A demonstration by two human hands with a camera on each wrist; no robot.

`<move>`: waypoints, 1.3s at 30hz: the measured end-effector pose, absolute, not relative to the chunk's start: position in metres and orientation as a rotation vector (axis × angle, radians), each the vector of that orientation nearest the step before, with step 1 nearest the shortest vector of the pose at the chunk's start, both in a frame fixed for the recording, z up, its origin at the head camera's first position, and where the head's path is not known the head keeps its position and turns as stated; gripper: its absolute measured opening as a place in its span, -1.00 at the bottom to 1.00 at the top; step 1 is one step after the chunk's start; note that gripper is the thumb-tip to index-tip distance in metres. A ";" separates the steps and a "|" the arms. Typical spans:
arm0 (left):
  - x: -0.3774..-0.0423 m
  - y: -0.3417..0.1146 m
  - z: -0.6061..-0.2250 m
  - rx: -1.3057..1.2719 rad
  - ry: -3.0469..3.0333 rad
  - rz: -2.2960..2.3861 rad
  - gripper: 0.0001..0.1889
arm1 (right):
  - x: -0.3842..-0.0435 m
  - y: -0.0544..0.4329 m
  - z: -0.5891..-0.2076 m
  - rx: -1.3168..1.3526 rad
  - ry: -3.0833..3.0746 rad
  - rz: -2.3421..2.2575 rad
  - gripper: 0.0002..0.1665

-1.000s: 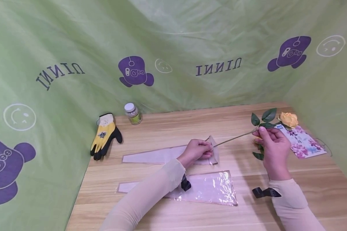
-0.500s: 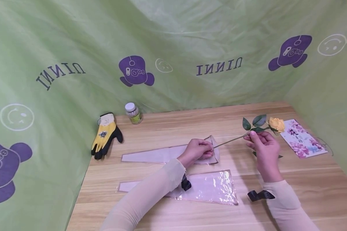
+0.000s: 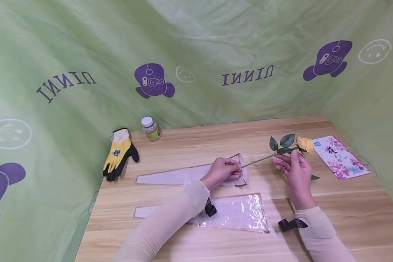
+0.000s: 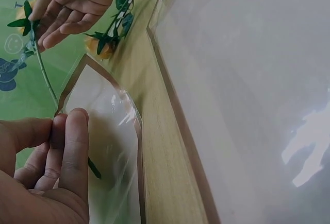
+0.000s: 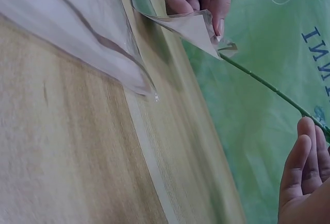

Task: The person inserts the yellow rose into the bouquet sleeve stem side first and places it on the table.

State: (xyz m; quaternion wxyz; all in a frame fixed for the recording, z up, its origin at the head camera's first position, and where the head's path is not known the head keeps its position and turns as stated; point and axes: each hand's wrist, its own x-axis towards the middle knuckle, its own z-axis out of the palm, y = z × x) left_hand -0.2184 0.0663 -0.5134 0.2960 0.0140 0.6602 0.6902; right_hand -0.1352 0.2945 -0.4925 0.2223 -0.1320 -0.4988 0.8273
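My left hand [image 3: 223, 170] pinches the wide mouth of the farther clear flower sleeve [image 3: 170, 176], edged in brown. In my right hand [image 3: 298, 174] is an artificial yellow rose [image 3: 305, 145], pinched by its green stem just below the bloom and leaves. The stem slants down to the left into the sleeve's mouth. Through the film in the left wrist view, the stem's cut end [image 4: 94, 168] shows inside, past the left fingertips. A second yellow rose [image 4: 100, 46] lies on the table; in the head view my right hand hides most of it.
Another clear flower sleeve [image 3: 242, 211] lies flat nearer me, partly under my left forearm. At the right is a floral printed card [image 3: 340, 158]. A yellow and black work glove [image 3: 119, 154] and a white-lidded jar [image 3: 151, 129] stand at the back left against the green curtain.
My right hand has moved left and slightly down with the rose, bringing the bloom closer to the sleeve. More of the card shows. The left hand has stayed in place.
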 end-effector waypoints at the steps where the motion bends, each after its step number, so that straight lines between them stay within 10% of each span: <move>1: -0.218 0.066 -0.513 0.039 1.757 1.834 -0.94 | -0.135 0.294 -0.493 -0.361 -1.363 2.295 -0.59; 39: -0.218 0.061 -0.505 0.066 1.739 1.851 -0.96 | -0.136 0.276 -0.506 -0.359 -1.579 2.286 -0.47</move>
